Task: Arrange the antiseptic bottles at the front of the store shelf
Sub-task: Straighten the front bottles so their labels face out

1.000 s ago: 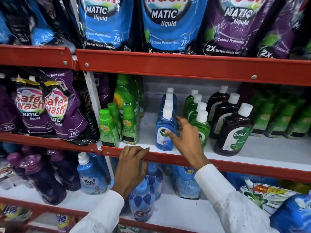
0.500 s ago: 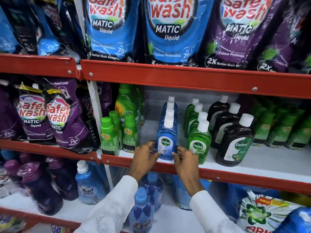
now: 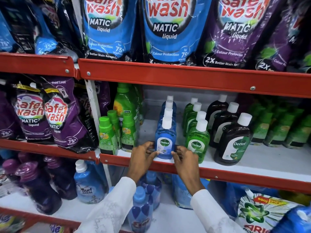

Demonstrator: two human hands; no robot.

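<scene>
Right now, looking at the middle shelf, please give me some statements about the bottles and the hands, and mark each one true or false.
1. Both hands touch the front blue Dettol bottle. True: the left hand and right hand hold its base from either side.
2. The blue bottle lies on its side. False: it stands upright.
3. The green Dettol bottle stands to the right of the blue one. True.
4. The brown Dettol bottle has a green cap. False: its cap is white.
5. The shelf edge is red. True.
</scene>
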